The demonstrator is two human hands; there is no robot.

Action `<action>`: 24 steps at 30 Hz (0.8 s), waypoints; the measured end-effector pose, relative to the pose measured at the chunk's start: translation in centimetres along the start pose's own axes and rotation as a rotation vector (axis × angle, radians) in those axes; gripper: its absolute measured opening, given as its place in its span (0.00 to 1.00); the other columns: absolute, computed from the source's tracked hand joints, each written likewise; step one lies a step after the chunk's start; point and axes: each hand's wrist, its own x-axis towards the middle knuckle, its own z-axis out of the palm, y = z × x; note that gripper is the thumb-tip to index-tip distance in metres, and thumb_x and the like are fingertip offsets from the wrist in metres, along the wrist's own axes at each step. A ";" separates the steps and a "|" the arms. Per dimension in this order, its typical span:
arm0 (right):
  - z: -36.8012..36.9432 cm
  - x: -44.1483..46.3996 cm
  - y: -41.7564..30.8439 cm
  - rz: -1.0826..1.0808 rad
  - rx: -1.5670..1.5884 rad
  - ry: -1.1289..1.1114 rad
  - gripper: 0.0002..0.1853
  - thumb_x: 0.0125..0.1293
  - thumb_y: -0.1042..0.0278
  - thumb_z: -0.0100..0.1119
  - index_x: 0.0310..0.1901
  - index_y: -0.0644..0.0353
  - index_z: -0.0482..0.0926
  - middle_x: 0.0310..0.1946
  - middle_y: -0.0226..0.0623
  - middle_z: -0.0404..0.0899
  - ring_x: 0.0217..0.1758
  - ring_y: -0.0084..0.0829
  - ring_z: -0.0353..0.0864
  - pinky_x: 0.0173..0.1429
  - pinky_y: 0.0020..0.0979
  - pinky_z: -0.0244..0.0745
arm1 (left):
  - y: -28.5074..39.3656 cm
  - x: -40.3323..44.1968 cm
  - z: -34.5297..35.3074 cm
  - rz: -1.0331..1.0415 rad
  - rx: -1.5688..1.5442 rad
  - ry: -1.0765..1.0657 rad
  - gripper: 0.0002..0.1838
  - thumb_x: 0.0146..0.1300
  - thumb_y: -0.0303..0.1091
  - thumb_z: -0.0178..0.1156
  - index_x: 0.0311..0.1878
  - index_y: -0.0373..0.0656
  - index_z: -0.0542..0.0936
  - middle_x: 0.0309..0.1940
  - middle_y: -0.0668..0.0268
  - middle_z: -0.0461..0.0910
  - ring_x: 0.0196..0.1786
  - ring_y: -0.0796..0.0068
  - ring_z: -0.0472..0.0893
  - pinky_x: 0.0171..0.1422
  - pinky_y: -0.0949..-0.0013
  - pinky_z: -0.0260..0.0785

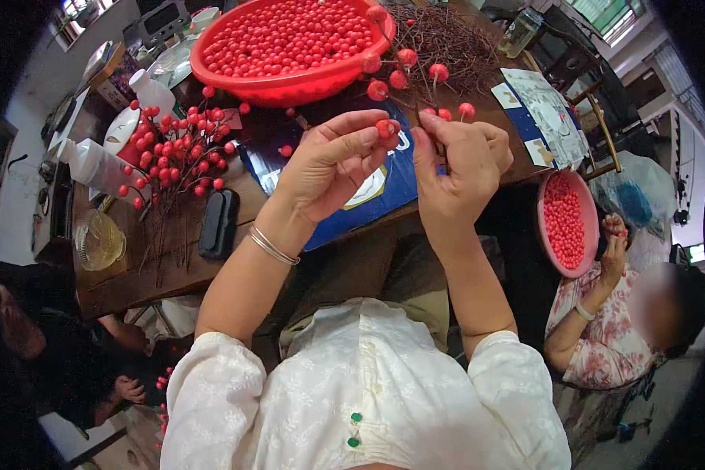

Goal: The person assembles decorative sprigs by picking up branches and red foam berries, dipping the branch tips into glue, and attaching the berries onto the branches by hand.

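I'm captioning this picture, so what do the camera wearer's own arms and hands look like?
The left hand and right hand are ungloved. White sleeves with a faint floral pattern stop above the bare forearms. Thin silvery bangles circle the left wrist only.

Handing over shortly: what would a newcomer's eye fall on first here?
The big red basin heaped with red berries stands out, top left of centre. Next, mid-view, the left hand pinches a single berry near the right hand. Left of both, a berried bunch lies on the table.
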 end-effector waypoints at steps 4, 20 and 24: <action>0.1 -0.2 -0.1 -0.036 -0.027 0.014 0.12 0.49 0.70 0.66 0.38 0.50 0.83 0.32 0.21 0.79 0.38 0.27 0.69 0.51 0.32 0.57 | 0.0 -0.3 0.1 0.002 -0.018 0.004 0.15 0.59 0.22 0.61 0.50 0.32 0.77 0.43 0.54 0.82 0.45 0.67 0.83 0.50 0.77 0.76; 0.2 -0.6 -0.7 -0.114 -0.100 -0.005 0.10 0.48 0.71 0.66 0.35 0.50 0.82 0.31 0.22 0.78 0.38 0.28 0.69 0.51 0.33 0.57 | -0.5 -0.8 0.9 0.086 0.027 0.067 0.12 0.59 0.19 0.60 0.47 0.30 0.79 0.40 0.54 0.82 0.42 0.70 0.83 0.50 0.77 0.76; 0.5 -0.8 -0.7 -0.121 -0.088 0.003 0.10 0.48 0.71 0.66 0.35 0.51 0.81 0.30 0.22 0.78 0.37 0.28 0.69 0.51 0.33 0.58 | -0.6 -0.9 0.7 0.091 0.028 0.088 0.12 0.59 0.19 0.60 0.47 0.30 0.79 0.40 0.54 0.82 0.42 0.70 0.82 0.51 0.77 0.76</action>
